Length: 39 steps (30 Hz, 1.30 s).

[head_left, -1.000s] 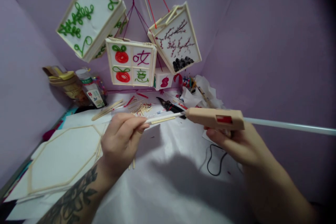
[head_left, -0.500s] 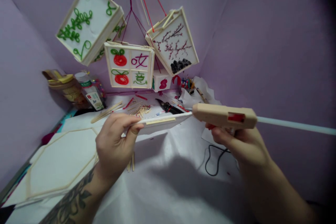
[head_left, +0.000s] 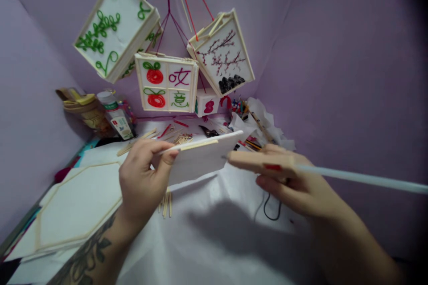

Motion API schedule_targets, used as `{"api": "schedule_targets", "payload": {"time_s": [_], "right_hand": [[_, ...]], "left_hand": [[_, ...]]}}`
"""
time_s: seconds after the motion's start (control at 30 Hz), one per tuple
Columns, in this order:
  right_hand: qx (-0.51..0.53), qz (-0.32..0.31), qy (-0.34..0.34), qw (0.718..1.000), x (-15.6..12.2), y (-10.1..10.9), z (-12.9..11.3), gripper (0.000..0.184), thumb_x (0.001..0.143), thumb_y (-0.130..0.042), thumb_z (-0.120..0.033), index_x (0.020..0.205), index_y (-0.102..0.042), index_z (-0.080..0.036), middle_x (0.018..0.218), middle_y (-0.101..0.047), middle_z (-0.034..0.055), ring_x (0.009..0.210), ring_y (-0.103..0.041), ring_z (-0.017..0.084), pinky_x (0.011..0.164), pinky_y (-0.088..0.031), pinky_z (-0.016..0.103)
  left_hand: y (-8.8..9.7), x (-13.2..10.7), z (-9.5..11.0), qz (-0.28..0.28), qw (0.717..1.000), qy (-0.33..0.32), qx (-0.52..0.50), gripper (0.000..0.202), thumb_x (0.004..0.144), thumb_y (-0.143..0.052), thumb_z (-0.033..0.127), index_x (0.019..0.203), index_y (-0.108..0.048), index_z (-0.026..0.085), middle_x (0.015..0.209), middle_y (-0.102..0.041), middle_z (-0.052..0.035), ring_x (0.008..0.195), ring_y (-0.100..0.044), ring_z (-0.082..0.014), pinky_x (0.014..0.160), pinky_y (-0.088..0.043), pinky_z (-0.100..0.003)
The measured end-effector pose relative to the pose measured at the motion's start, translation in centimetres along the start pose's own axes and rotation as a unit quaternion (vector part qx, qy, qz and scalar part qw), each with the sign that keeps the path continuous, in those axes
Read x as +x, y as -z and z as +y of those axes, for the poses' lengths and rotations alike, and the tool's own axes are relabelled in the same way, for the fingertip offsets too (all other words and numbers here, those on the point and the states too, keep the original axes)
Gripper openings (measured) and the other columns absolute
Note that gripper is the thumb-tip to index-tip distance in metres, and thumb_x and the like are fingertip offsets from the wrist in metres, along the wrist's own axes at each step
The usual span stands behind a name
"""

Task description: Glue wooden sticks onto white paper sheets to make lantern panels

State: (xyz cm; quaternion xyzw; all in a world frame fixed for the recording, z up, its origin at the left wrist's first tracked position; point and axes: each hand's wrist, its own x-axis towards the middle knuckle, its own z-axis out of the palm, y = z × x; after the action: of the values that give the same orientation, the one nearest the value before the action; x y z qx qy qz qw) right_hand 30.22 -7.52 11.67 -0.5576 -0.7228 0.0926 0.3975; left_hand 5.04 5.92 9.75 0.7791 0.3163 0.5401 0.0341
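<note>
Between thumb and fingers, my left hand pinches the left end of a white board, held up above the table. A thin wooden stick lies along the board's upper edge. My right hand is wrapped around a beige glue gun. Its nozzle points left, close to the board's right side; whether it touches I cannot tell. A long translucent glue stick juts out of the gun's rear. Below the board, several short wooden sticks rest on the white table covering.
Lanterns with a green vine, red fruit and plum branches hang ahead on cords. A bottle and brown cup stand left. An octagonal stick-framed panel lies nearer. Pliers and a black cable are on the table.
The board has tilted so that more of its near face shows. The glue gun has shifted left and down, its nozzle moving from the board's top right corner to lower along its right side.
</note>
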Motion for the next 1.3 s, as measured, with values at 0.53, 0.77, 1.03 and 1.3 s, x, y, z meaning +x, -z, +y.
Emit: {"api": "schedule_targets", "payload": {"time_s": [0.53,0.77,1.03,1.3], "right_hand": [[0.242,0.585,-0.072,0.771,2.2,1.2,4.7,0.011,0.062,-0.068,-0.024,0.068,-0.062,-0.017,0.062,-0.055,-0.0023,0.048,-0.048,0.010,0.043,-0.038,0.025],[0.133,0.555,-0.030,0.821,2.3,1.0,5.2,0.009,0.060,-0.064,-0.021,0.067,-0.059,-0.020,0.057,-0.057,-0.0052,0.043,-0.045,0.010,0.042,-0.035,0.027],[0.127,0.547,-0.001,0.827,2.2,0.8,5.6,0.004,0.062,-0.064,-0.019,0.065,-0.062,-0.019,0.055,-0.056,-0.0054,0.043,-0.045,0.009,0.041,-0.035,0.025],[0.104,0.545,-0.030,0.831,2.1,0.9,5.1,0.005,0.064,-0.064,-0.023,0.067,-0.061,-0.020,0.058,-0.055,-0.0039,0.046,-0.046,0.010,0.042,-0.037,0.026]], "left_hand": [[-6.0,-6.4,2.6,-0.359,0.844,0.351,-0.188,0.017,0.084,-0.058,0.031,0.081,-0.069,0.019,0.081,-0.070,-0.0026,0.076,-0.062,-0.0179,0.073,-0.050,-0.032],[-5.8,-5.9,-1.3,-0.500,0.832,0.229,-0.070,0.025,0.087,-0.048,0.029,0.082,-0.070,0.019,0.088,-0.074,-0.0064,0.083,-0.066,-0.0217,0.077,-0.048,-0.034],[-4.9,-5.0,-0.8,-0.648,0.751,0.107,0.070,0.034,0.088,-0.039,0.022,0.093,-0.073,0.020,0.099,-0.074,-0.0111,0.092,-0.067,-0.0266,0.074,-0.046,-0.034],[-5.0,-4.3,-2.5,-0.625,0.770,0.117,0.050,0.033,0.086,-0.043,0.022,0.095,-0.074,0.020,0.098,-0.075,-0.0099,0.089,-0.067,-0.0237,0.076,-0.047,-0.032]]}}
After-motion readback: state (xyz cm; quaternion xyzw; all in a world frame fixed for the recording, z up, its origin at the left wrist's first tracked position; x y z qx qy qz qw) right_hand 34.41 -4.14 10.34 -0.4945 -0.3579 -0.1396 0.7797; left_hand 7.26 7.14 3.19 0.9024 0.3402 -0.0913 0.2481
